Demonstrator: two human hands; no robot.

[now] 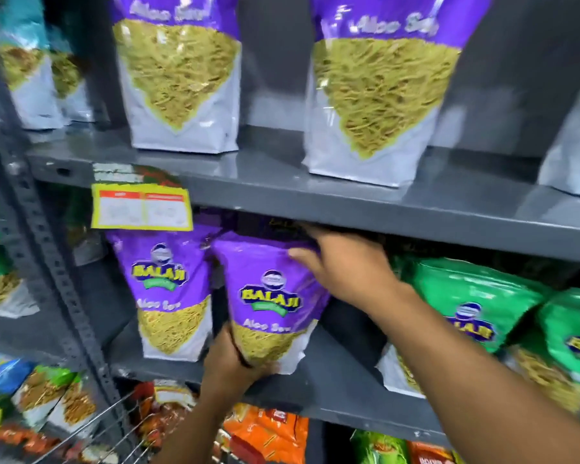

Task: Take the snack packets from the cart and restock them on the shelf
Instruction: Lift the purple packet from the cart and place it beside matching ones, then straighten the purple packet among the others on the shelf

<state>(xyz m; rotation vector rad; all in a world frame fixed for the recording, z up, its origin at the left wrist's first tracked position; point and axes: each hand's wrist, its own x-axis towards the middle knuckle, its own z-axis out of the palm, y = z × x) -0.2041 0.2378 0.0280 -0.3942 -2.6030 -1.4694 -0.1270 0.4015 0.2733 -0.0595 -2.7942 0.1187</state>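
Hands work together on one purple Balaji Aloo Sev packet [270, 296] at the middle level of a grey metal shelf [365, 209]. The left hand [235, 363] cups the packet's bottom corner from below, at about 7 o'clock of the pack, fingers curled around the base. The right hand [342, 266] presses on the upper right edge, at about 2 o'clock, thumb lying across the purple front and fingers reaching behind the top, just under the shelf board above. The packet stands tilted, its top leaning toward 11 o'clock, its base at or just above the middle board; whether it touches the board cannot be told. At 9 o'clock of it stands a second purple Aloo Sev packet [168, 293], upright, the two nearly touching at their upper corners. A yellow price tag [141, 206] hangs from the shelf edge above that one. On the upper level two more large Aloo Sev packets [181, 78] stand upright, well apart. At 3 o'clock of the held packet, behind the right forearm, lie green Balaji packets [476, 303], leaning. Toward 6 o'clock, below the middle board, sit orange snack packets [268, 433], and at 7 o'clock the wire rim of a cart [108, 426] shows, blurred, with mixed packets near it.
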